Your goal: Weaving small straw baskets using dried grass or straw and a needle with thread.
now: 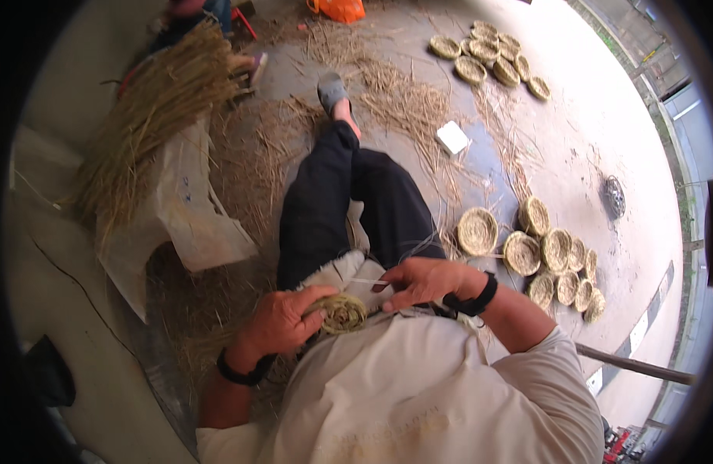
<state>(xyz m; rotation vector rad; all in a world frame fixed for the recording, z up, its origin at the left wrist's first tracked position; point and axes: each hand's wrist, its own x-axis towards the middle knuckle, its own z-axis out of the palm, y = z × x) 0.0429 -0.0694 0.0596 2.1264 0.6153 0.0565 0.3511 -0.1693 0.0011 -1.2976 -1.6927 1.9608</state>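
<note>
My left hand point(285, 319) is closed on the edge of a small round coil of woven straw point(343, 314), held against my lap. The coil is greenish-yellow, with its spiral facing up. To the right of it, my right hand point(428, 283) has its fingers bent together around the end of a thin white strip point(366, 281). This strip stretches across toward the coil; where its far end goes I cannot tell. Fine pale strands show above my right hand. A pale cloth point(335, 272) lies over my lap beneath the work.
Several small straw baskets point(478, 231) stand on the floor to my right, with another group of baskets point(483, 51) farther off. A big straw bundle point(159, 108) rests on a sheet-covered support point(196, 224) at left. Loose straw point(407, 100) and a white box point(452, 138) lie ahead.
</note>
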